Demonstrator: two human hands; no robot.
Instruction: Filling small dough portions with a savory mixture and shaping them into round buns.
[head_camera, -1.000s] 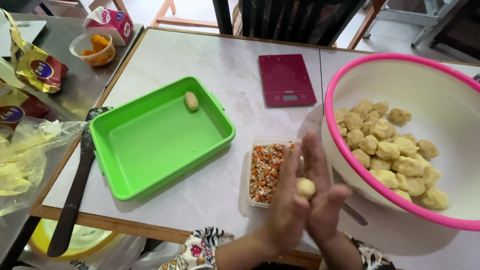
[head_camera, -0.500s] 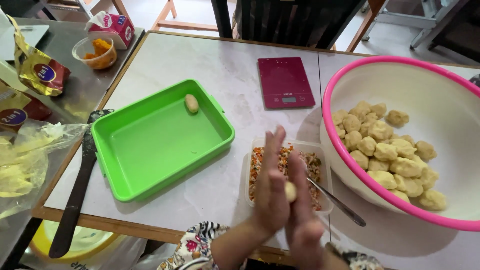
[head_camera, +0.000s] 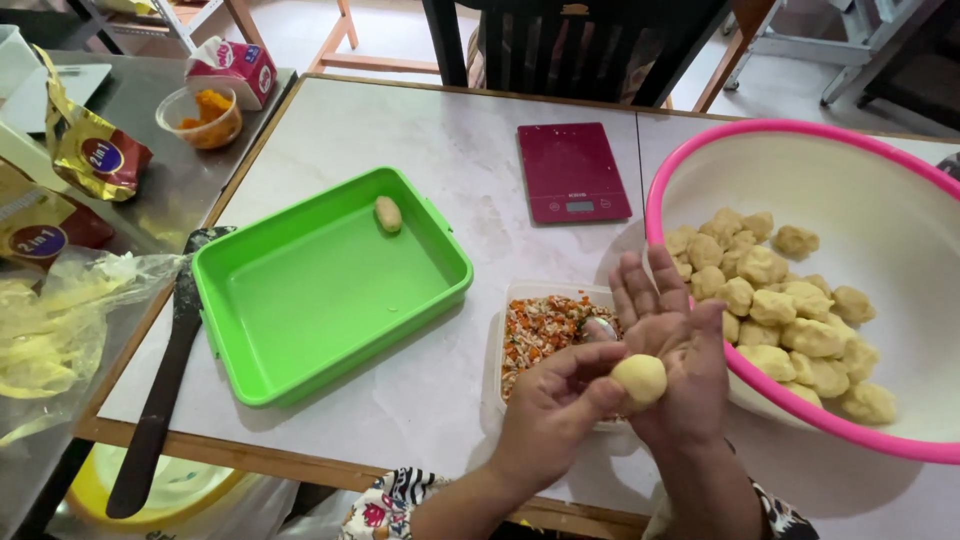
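Observation:
A round pale dough ball (head_camera: 639, 378) lies in the palm of my right hand (head_camera: 675, 345), whose fingers point up and apart. My left hand (head_camera: 548, 410) touches the ball from the left with thumb and fingertips. Both hands hover over a clear tub of chopped orange, white and green filling (head_camera: 540, 335), where a spoon (head_camera: 598, 328) rests. A pink-rimmed bowl (head_camera: 830, 160) at the right holds several dough lumps (head_camera: 775, 300). The green tray (head_camera: 320, 290) at the left holds one shaped dough piece (head_camera: 388, 213).
A dark red kitchen scale (head_camera: 572, 172) lies at the back of the white table. A black spatula (head_camera: 160, 380) rests along the table's left edge. On the metal counter to the left are foil packets (head_camera: 90, 150), a small bowl of orange stuff (head_camera: 205, 115) and a plastic bag (head_camera: 50, 330).
My hands were pressed palm to palm around the dough, rolling it. Now they have parted, and the ball lies exposed on my right palm with my left fingers on it.

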